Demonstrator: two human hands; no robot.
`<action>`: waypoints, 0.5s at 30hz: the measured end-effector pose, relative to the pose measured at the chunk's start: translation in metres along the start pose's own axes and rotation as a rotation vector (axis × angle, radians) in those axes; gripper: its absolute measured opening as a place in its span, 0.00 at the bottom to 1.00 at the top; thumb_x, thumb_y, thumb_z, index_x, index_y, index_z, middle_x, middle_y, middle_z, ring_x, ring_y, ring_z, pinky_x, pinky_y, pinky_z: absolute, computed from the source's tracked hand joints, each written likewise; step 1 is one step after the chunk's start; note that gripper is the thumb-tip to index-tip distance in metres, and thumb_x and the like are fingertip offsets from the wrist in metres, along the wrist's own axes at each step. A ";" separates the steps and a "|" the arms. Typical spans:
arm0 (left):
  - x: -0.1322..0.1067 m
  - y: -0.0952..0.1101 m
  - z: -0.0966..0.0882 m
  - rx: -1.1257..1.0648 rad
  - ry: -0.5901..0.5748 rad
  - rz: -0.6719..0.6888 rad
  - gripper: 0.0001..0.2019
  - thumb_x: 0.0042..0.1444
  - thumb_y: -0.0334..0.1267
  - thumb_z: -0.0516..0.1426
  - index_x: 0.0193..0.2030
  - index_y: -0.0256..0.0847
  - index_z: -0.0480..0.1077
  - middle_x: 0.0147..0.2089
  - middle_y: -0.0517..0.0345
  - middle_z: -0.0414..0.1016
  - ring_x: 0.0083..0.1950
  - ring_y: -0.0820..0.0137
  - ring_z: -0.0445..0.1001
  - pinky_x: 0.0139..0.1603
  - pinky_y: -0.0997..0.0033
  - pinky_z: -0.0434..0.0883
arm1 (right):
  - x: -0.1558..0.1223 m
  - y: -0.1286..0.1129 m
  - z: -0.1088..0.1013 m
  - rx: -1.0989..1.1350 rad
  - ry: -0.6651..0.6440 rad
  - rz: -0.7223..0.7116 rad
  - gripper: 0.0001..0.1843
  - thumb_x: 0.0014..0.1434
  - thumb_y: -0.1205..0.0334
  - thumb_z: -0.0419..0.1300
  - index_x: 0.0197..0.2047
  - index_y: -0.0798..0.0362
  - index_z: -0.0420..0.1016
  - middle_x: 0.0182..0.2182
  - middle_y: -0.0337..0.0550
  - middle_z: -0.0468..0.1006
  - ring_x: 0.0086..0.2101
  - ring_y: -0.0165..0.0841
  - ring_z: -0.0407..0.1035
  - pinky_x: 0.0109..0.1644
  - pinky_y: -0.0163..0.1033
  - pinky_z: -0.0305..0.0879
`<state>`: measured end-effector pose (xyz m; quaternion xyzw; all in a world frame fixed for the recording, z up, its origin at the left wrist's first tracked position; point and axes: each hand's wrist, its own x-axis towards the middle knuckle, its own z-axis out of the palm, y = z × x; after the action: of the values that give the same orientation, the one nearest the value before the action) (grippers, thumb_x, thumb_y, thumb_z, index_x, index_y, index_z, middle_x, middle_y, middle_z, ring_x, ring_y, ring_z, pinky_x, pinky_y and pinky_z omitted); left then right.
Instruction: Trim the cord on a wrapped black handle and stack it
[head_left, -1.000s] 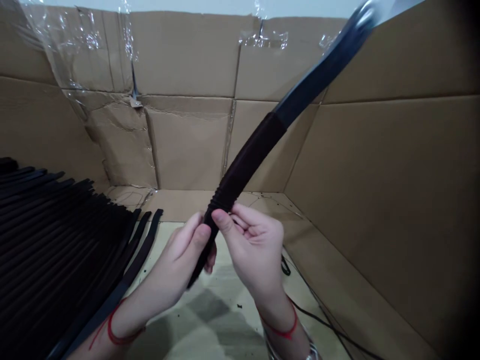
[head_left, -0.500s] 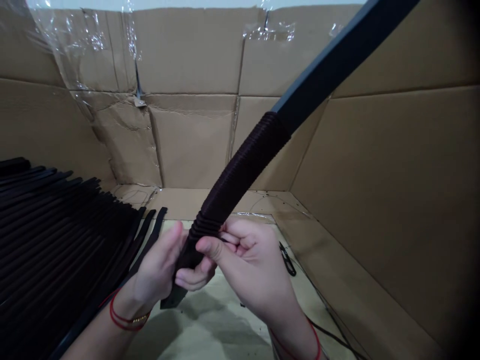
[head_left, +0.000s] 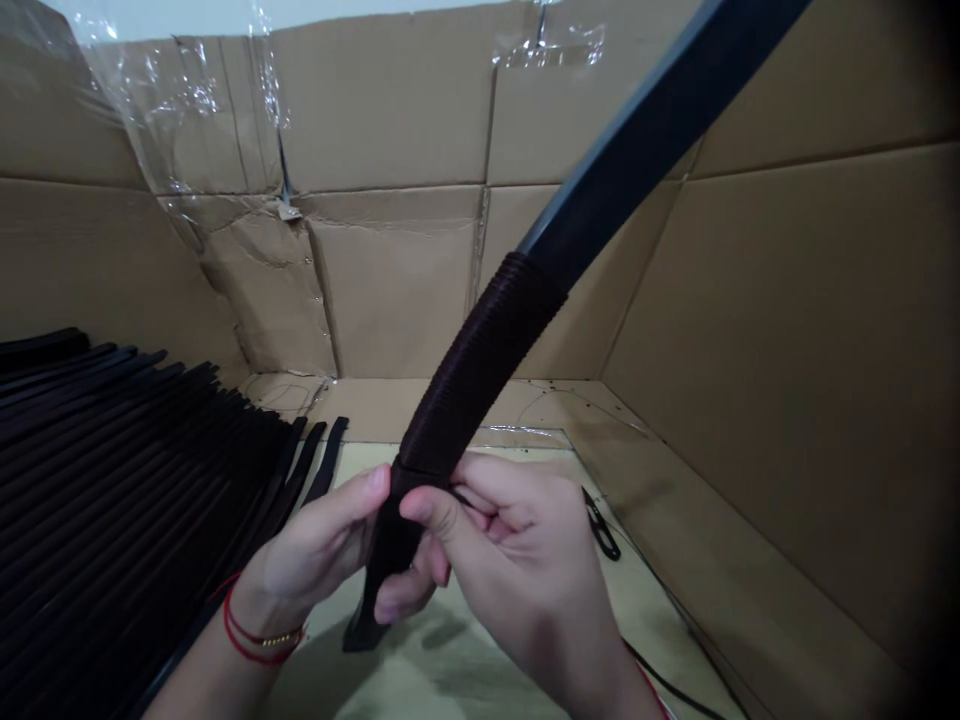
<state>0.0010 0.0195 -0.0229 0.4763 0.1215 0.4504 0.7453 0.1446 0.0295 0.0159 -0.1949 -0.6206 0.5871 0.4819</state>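
Observation:
I hold a long black bar [head_left: 660, 110] that slants from lower centre to the upper right, out of view. Dark cord is wound tightly round its lower part [head_left: 472, 375]. My left hand [head_left: 322, 550] grips the bar just below the winding, thumb on top and fingers curled beneath. My right hand [head_left: 510, 560] is closed beside it, thumb and fingers pinching at the lower end of the winding. The bar's bare lower tip [head_left: 360, 632] sticks out under my hands. Red string bands circle both wrists.
A large stack of similar black bars [head_left: 127, 500] fills the left. Cardboard walls [head_left: 787, 380] enclose the back and right, with clear tape on the back wall. A small black snipper [head_left: 601, 525] and a black cord [head_left: 675, 690] lie on the cardboard floor at right.
The bar has slid lower and closer, so more of its bare tip shows below my hands. The bunched coils at the winding's lower end now lie smooth. Both hands stayed on it.

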 end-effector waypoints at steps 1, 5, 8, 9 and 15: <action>-0.001 0.001 0.000 -0.021 0.023 0.001 0.22 0.60 0.54 0.54 0.35 0.33 0.72 0.22 0.62 0.58 0.20 0.81 0.50 0.20 0.81 0.50 | 0.000 0.000 0.000 -0.037 0.001 -0.018 0.10 0.59 0.69 0.63 0.25 0.59 0.73 0.16 0.38 0.72 0.18 0.28 0.72 0.19 0.20 0.64; 0.000 0.000 0.006 -0.178 0.032 -0.048 0.23 0.59 0.56 0.55 0.27 0.35 0.63 0.21 0.67 0.46 0.18 0.84 0.39 0.17 0.83 0.40 | 0.000 0.002 0.002 -0.095 0.063 -0.065 0.13 0.56 0.69 0.63 0.21 0.59 0.70 0.16 0.38 0.69 0.18 0.26 0.68 0.18 0.22 0.62; 0.001 -0.002 0.011 -0.166 0.018 -0.102 0.27 0.59 0.60 0.52 0.23 0.36 0.57 0.19 0.69 0.43 0.17 0.84 0.38 0.15 0.82 0.38 | -0.003 0.005 0.008 -0.029 0.173 -0.069 0.13 0.55 0.66 0.65 0.21 0.58 0.71 0.15 0.37 0.67 0.15 0.25 0.63 0.14 0.23 0.60; 0.000 -0.002 0.012 -0.140 0.022 -0.110 0.28 0.59 0.61 0.51 0.22 0.37 0.55 0.19 0.68 0.43 0.17 0.84 0.39 0.15 0.81 0.38 | -0.003 0.006 0.011 -0.004 0.192 -0.072 0.13 0.55 0.64 0.66 0.22 0.58 0.71 0.15 0.37 0.67 0.15 0.25 0.63 0.14 0.24 0.60; -0.001 0.004 0.012 0.303 0.230 0.045 0.25 0.62 0.59 0.48 0.33 0.35 0.65 0.20 0.63 0.58 0.21 0.80 0.54 0.21 0.80 0.53 | 0.003 0.009 0.006 0.133 0.147 -0.041 0.11 0.58 0.57 0.66 0.31 0.56 0.76 0.18 0.42 0.73 0.16 0.33 0.69 0.16 0.31 0.68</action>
<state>0.0056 0.0122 -0.0137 0.5311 0.2617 0.4952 0.6358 0.1351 0.0303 0.0100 -0.1924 -0.5470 0.6011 0.5499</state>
